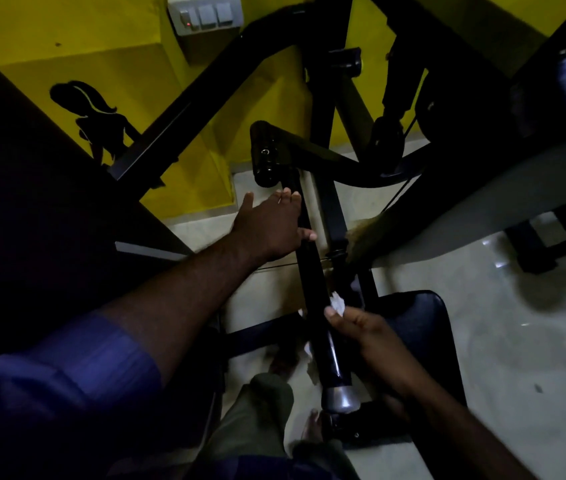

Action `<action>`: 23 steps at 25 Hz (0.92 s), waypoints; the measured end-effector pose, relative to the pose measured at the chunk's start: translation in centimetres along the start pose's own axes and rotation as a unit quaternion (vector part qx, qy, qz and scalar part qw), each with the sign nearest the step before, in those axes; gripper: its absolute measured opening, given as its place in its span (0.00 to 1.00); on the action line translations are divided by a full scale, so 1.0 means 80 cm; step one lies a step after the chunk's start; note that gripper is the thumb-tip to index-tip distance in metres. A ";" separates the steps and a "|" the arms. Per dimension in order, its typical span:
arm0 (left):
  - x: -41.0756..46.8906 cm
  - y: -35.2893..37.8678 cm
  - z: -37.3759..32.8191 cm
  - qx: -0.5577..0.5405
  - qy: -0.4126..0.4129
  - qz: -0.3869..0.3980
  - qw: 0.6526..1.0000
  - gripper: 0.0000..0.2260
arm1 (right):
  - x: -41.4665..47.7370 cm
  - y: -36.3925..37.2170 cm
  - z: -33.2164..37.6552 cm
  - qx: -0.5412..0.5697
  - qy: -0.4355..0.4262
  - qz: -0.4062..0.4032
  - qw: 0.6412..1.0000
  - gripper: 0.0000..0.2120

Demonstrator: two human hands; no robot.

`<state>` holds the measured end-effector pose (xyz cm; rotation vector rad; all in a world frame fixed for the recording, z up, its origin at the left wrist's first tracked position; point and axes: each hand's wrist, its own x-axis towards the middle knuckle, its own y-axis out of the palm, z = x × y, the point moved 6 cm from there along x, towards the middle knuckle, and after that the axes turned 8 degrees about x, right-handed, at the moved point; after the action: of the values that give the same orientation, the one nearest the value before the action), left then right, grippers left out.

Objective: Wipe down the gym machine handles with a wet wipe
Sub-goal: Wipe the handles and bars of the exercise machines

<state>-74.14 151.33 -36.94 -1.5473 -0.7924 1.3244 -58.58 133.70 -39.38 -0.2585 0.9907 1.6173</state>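
Pretty dim shot, but here's what's going on. The left hand (269, 225) is reached out forward with the arm nearly straight, blue sleeve (66, 368) pushed up the forearm. Its fingers are spread and flat, palm down, resting against the left side of the upper part of the black handle bar (312, 285), thumb tip touching the bar. So it's open, not wrapped around anything.

The right hand (366, 336) is much closer to the body, lower on the same bar, coming in from the right. It's closed on a crumpled white wet wipe (338, 304), pinched at the fingertips and pressed against the right side of the bar. A bit of white also peeks out on the bar's left side lower down, can't tell if it's the same wipe.

The bar's long axis runs from near the person up and away, tilting slightly left at the far end. The near end finishes in a silver-grey cap (340, 398), the far end meets a black roller pad (264, 157). Below is a pale tiled floor (482, 341), with a yellow wall (84, 46) behind.
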 end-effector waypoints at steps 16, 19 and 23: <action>0.007 -0.023 0.010 -0.009 0.037 -0.016 0.999 0.38 | -0.008 -0.023 -0.053 0.143 0.122 0.020 0.982 0.22; 0.007 -0.013 0.009 -0.013 0.045 -0.021 0.999 0.40 | 0.002 -0.025 -0.008 -0.130 -0.073 -0.024 0.989 0.13; -0.011 0.015 0.009 -0.075 0.051 -0.040 0.995 0.36 | 0.002 0.034 0.032 -0.390 -0.297 0.044 0.871 0.22</action>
<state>-75.12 150.23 -37.73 -1.6695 -0.8965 1.1398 -60.17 135.67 -36.70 -0.2276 -0.1589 1.9483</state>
